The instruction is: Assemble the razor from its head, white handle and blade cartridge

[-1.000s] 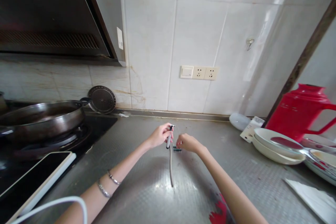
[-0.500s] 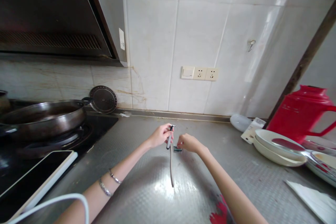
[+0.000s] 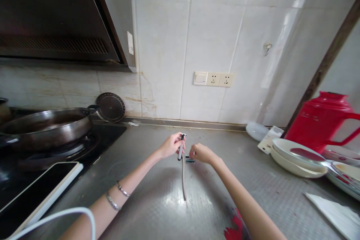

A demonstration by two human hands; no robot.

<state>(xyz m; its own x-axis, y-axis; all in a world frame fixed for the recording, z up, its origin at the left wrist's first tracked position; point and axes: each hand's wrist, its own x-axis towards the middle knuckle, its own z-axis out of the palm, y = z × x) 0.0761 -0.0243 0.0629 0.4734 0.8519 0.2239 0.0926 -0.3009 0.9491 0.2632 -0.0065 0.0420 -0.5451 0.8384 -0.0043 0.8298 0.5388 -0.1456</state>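
Over the grey metal counter [image 3: 140, 195] by a tiled wall [image 3: 163, 45], the left hand [image 3: 172, 146] grips a slim tool [image 3: 180, 148].

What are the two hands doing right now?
Left hand: holding a small gray-and-black tool.
Right hand: fingers curled by small green things; can't tell if holding any.

Bare worktop [image 3: 140, 202] spans the lower centre; 1 pan [image 3: 50, 127] blocks the left, 1 red flask [image 3: 320, 122] the right.

kitchen, stove [image 3: 70, 153] w/ pan [image 3: 47, 125], range hood [image 3: 50, 15]
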